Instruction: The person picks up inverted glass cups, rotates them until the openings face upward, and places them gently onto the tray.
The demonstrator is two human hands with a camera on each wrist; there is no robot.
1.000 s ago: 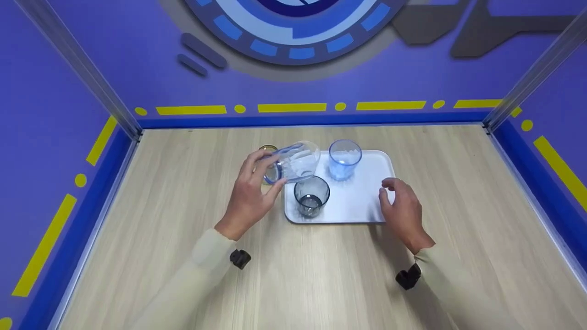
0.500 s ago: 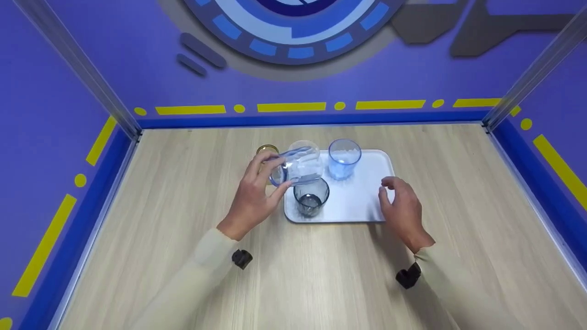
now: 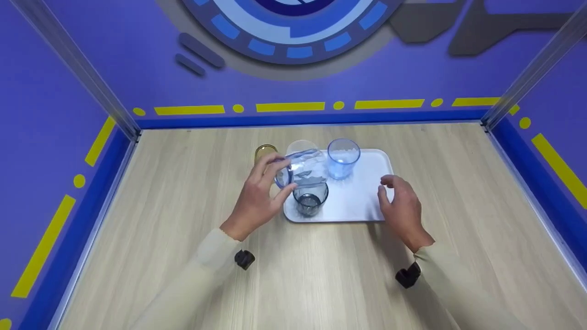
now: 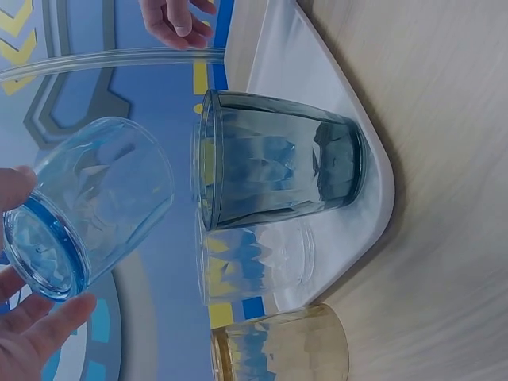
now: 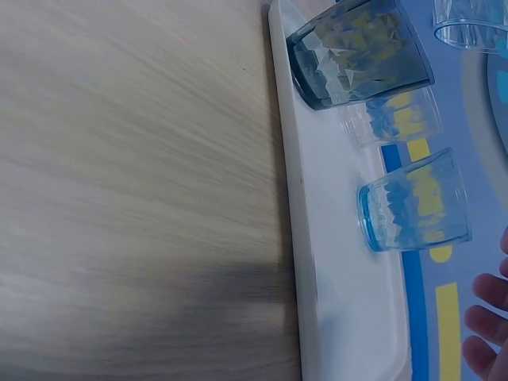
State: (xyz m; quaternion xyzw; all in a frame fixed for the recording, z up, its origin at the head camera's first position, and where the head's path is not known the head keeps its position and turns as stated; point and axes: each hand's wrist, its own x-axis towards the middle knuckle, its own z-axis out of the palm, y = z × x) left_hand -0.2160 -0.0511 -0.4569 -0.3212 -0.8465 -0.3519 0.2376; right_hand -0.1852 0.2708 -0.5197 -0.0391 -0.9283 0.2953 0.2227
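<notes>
My left hand (image 3: 257,197) grips a light blue tumbler (image 4: 103,198) around its base. This tumbler is tipped on its side, mouth pointing right, raised above the left part of the white tray (image 3: 357,204). Just below it a smoky grey tumbler (image 3: 310,201) stands upright at the tray's front left. A clear tumbler (image 3: 301,145) stands behind, partly hidden by the held one. Farther right on the tray is another blue tumbler (image 3: 343,160), upright. My right hand (image 3: 403,201) hovers at the tray's right edge, fingers loosely bent, holding nothing.
An amber tumbler (image 4: 286,345) stands on the wooden table (image 3: 293,275) just left of the tray, partly behind my left hand in the head view. Purple-blue panels (image 3: 275,87) close off the back and both sides.
My left hand has shifted slightly right and toward me with the blue tumbler, which now overlaps the grey tumbler's rim more in the head view. The right hand has stayed in place.
</notes>
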